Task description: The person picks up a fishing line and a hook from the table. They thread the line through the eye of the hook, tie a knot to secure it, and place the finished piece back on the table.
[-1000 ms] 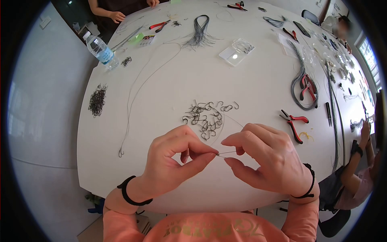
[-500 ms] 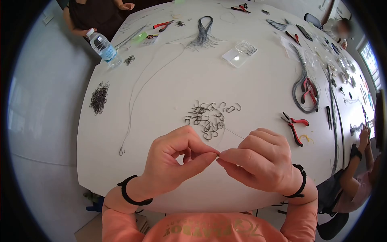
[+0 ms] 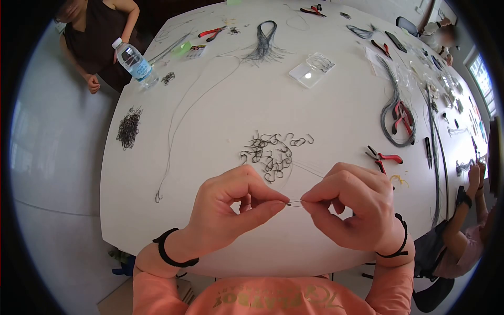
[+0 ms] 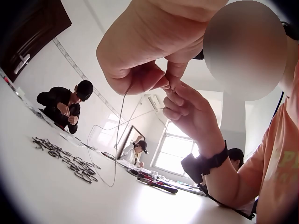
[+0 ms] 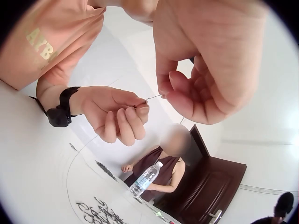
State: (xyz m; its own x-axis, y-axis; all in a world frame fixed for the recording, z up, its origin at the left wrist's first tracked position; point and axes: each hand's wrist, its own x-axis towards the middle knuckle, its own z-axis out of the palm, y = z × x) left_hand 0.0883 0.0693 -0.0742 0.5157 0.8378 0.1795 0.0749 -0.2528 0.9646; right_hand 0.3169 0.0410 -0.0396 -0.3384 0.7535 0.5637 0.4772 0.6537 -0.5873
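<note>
In the head view my left hand (image 3: pixel 231 202) pinches a thin fishing line (image 3: pixel 295 201) between thumb and index finger. A small dark bit shows right at those fingertips; the rest is hidden by the fingers, and I cannot tell whether it is a hook. Just to the right, my right hand (image 3: pixel 357 205) pinches the same line with thumb and index finger. Short strands span the narrow gap between both hands. The line also loops down in the left wrist view. Beyond the hands lies a loose pile of dark fish hooks (image 3: pixel 268 155).
A denser hook pile (image 3: pixel 129 128) and a water bottle (image 3: pixel 136 65) stand left. Long line with a hook at its end (image 3: pixel 158 197) lies nearby. Red-handled pliers (image 3: pixel 391 157), a clear plastic box (image 3: pixel 312 71) and line bundles (image 3: pixel 262 44) are around. A person (image 3: pixel 100 42) stands far left.
My right hand closed in to meet the left fingertips, then drew back right with the line pinched. The left hand stayed nearly still. The person at far left moved further left beside the table.
</note>
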